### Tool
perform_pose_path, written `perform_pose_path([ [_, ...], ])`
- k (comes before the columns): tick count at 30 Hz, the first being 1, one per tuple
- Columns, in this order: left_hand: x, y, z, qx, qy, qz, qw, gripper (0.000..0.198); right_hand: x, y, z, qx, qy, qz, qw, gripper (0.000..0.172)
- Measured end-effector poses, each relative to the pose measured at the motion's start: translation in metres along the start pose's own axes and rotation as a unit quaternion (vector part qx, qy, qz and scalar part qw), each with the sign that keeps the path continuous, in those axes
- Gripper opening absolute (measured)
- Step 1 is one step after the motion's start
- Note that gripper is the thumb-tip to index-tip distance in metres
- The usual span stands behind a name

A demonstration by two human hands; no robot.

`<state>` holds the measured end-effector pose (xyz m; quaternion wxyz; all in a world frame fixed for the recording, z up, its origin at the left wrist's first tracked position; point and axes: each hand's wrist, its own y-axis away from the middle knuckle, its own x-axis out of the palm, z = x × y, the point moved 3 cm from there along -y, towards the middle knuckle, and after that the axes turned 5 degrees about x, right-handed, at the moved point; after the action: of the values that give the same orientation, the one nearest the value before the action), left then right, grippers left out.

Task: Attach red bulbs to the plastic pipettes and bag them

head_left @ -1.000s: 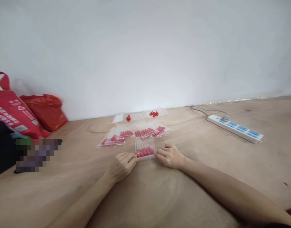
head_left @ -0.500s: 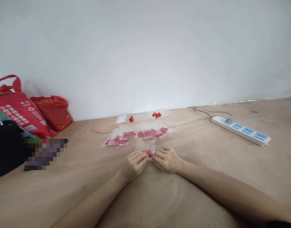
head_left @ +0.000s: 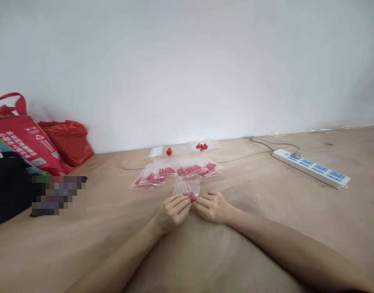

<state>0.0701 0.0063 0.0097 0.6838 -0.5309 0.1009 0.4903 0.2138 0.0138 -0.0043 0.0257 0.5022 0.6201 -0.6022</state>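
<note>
A clear zip-lock bag (head_left: 187, 186) with several small red pieces (head_left: 191, 195) in its near end lies flat on the table in front of me. My left hand (head_left: 174, 211) pinches the bag's near edge from the left. From the right, my right hand (head_left: 214, 207) grips the same edge, its fingertips almost meeting the left ones. The fingers partly cover the red pieces and the bag's edge. Just beyond lie more filled zip-lock bags (head_left: 193, 169), overlapping in a row, with another fanned group of filled bags (head_left: 152, 176) at their left.
By the wall are loose red pieces (head_left: 202, 146) on clear bags, and a red clump (head_left: 168, 151) beside a white slip (head_left: 156, 151). A power strip (head_left: 311, 167) with a plugged cord stands right. Red bags (head_left: 66, 140) and a black item (head_left: 12, 187) fill the left side.
My right hand has shifted slightly left along the bag's near edge, closer to my left hand. The left hand stays nearly in place; the bags beyond have not moved.
</note>
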Motion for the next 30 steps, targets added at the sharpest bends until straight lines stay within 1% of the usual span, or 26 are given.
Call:
perform_pose_path([
  [3,-0.004,-0.001,0.001,0.001,-0.002,0.001,1.000,0.017,-0.002,0.002,-0.001,-0.008,0.000,-0.005,1.000,0.021],
  [7,-0.010,0.001,0.004,0.009,-0.020,-0.006,1.000,0.015,-0.007,0.004,-0.004,0.002,-0.002,-0.022,1.000,0.021],
  [12,-0.018,0.006,0.009,0.022,-0.031,-0.010,0.999,0.011,-0.009,0.007,-0.008,0.006,-0.010,-0.027,1.000,0.019],
  [15,-0.021,0.010,0.010,0.027,-0.036,-0.005,0.999,0.013,-0.010,0.009,-0.011,0.012,-0.014,-0.025,1.000,0.019],
  [20,-0.022,0.015,0.014,0.003,-0.036,0.005,0.999,0.016,-0.011,0.015,-0.017,0.027,-0.019,-0.011,0.999,0.020],
  [27,-0.021,0.015,0.015,-0.037,-0.016,0.020,0.999,0.019,-0.015,0.020,-0.027,0.051,-0.023,0.006,0.998,0.024],
  [30,-0.019,0.013,0.013,-0.036,0.000,0.018,0.999,0.020,-0.015,0.017,-0.027,0.078,-0.035,0.025,0.996,0.019],
])
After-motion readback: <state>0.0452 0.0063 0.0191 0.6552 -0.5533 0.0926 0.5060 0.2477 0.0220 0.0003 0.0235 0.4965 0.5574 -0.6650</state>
